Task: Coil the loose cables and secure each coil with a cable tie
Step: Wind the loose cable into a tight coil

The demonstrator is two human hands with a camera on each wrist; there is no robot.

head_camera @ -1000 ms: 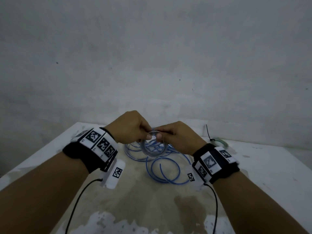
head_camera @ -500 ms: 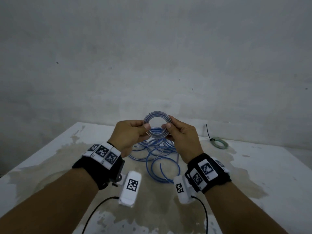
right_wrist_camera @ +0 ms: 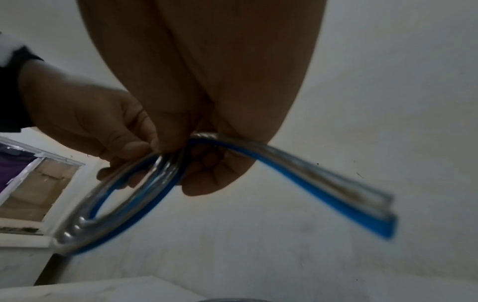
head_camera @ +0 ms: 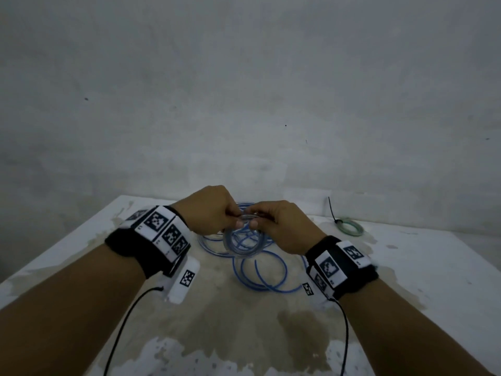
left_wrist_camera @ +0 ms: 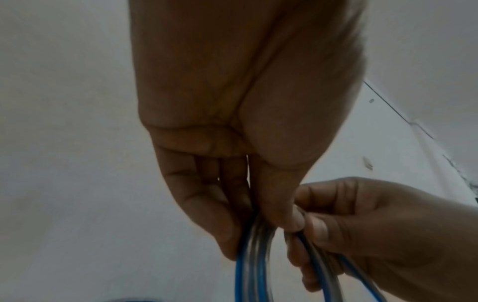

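Both hands have dropped since half a second ago, when they held the coil up facing the person at chest height; now it is tipped flat and low over the table. The left hand (head_camera: 210, 210) pinches the coil's (head_camera: 245, 249) far rim between thumb and curled fingers, and the right hand (head_camera: 282, 226) pinches the same rim just beside it, thumbs nearly touching. From the left wrist view the strands run down out of that hand, clear and blue side by side, with the right fingers (left_wrist_camera: 320, 226) closed on the neighbouring stretch. The right wrist view shows the loop hanging from both grips and a cut end (right_wrist_camera: 383, 220) sticking out free past the right hand.

Below the coil, the rest of the blue cable (head_camera: 260, 278) lies in loose rings on the stained table (head_camera: 420, 280), so I judge winding is only partly done. Well off to the right, near the wall, sits 1 green coil (head_camera: 349, 227) already cinched with a black tie (head_camera: 332, 210).

No spare tie shows near the hands. The risk I see: the coil is held at 1 spot only, so if either pinch slackens the springy turns could fan open and undo the winding. The free end could also slip out, and the loose rings beneath look ready to snag as more cable is drawn up.
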